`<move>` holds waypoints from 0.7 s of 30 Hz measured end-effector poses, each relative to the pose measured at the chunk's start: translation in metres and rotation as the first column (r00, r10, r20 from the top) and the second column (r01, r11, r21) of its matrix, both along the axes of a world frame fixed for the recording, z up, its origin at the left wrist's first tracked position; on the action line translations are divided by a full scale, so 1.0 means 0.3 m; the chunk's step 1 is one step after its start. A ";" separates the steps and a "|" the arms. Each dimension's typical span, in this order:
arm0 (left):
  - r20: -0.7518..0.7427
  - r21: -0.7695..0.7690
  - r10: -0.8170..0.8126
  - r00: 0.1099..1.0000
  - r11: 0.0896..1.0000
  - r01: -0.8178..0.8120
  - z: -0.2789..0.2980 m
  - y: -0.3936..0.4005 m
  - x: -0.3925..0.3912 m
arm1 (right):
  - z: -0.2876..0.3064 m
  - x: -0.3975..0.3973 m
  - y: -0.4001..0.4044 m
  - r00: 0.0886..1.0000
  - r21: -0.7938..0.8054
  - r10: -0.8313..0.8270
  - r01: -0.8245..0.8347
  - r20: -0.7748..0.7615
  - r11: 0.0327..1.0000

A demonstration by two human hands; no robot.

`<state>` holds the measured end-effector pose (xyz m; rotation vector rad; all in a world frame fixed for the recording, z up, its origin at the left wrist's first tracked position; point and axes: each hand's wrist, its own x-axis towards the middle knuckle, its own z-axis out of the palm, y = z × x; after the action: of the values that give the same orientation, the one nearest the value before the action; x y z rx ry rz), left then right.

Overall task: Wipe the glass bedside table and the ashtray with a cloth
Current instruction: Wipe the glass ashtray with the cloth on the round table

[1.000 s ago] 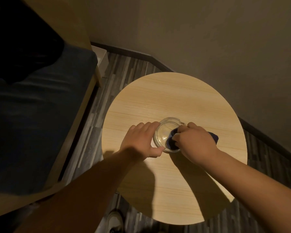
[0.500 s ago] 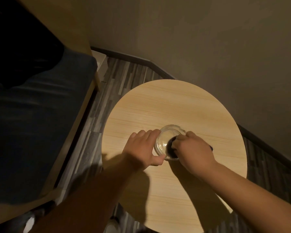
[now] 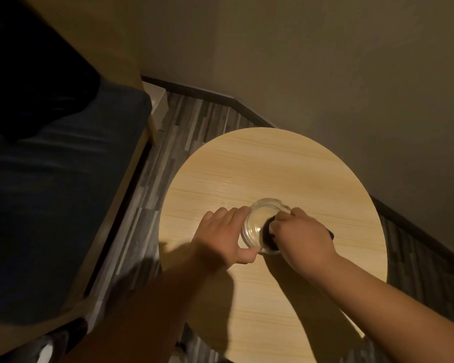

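A clear glass ashtray (image 3: 260, 221) stands on the round bedside table (image 3: 268, 174), whose top looks like pale wood. My left hand (image 3: 222, 239) grips the ashtray's left rim, thumb at the near side. My right hand (image 3: 303, 239) presses a dark cloth (image 3: 269, 238) into the ashtray's right inner side. A corner of the cloth sticks out behind my right hand near the table's right part. Most of the cloth is hidden under my fingers.
A bed with a dark cover (image 3: 50, 192) and a wooden frame (image 3: 116, 218) runs along the left. A strip of grey plank floor (image 3: 184, 127) lies between bed and table. The beige wall (image 3: 325, 74) with a dark skirting stands close behind the table.
The view has tilted, so table and hands sit lower in the frame. My right hand has pushed the cloth a little deeper into the ashtray. My left hand keeps its hold.
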<state>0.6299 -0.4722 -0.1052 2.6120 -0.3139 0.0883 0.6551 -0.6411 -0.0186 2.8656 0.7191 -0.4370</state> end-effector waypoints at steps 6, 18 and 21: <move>0.087 -0.059 0.000 0.996 0.998 0.005 0.003 0.000 -0.001 | -0.042 0.046 0.060 1.000 0.198 0.018 -0.013 -0.021 0.980; 0.062 -0.040 0.021 0.998 0.999 -0.019 0.006 -0.013 -0.006 | -0.018 0.006 0.008 0.994 0.054 0.073 -0.069 -0.079 0.996; 0.006 -0.059 0.017 1.000 0.998 -0.016 0.024 -0.009 -0.006 | -0.042 0.043 0.031 0.994 0.222 0.066 -0.045 -0.089 0.974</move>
<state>0.6283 -0.4750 -0.0979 2.5568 -0.2876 0.1096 0.6678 -0.6318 -0.0313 3.0363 0.9156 -0.5207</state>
